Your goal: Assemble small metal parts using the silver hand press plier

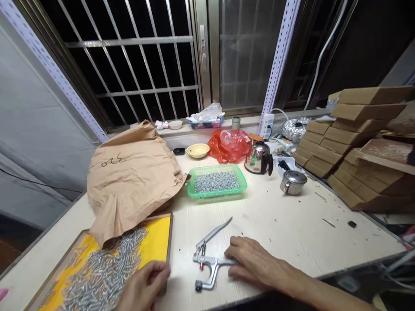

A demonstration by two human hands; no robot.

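Observation:
Hand-held snap-fastener pliers point(210, 263) lie on the table, their grey handles spread apart, with a small red tip and a black end on the jaws. My right hand point(249, 261) rests on the table with fingers and thumb closed around the end of the lower handle. My left hand point(145, 285) is by the right edge of a yellow-lined tray point(164, 226), fingers curled and thumb against them; anything between them is hidden. Many small silver metal pieces point(103, 272) are heaped in that tray, beside my left hand.
A large brown paper sack point(132, 177) leans over the tray. Behind the pliers stands a green basket point(217, 194) of similar metal pieces. Farther back are a red plastic bag point(227, 144), a kettle point(257, 160) and a lidded pot point(293, 183). Cardboard boxes point(356, 151) are stacked right.

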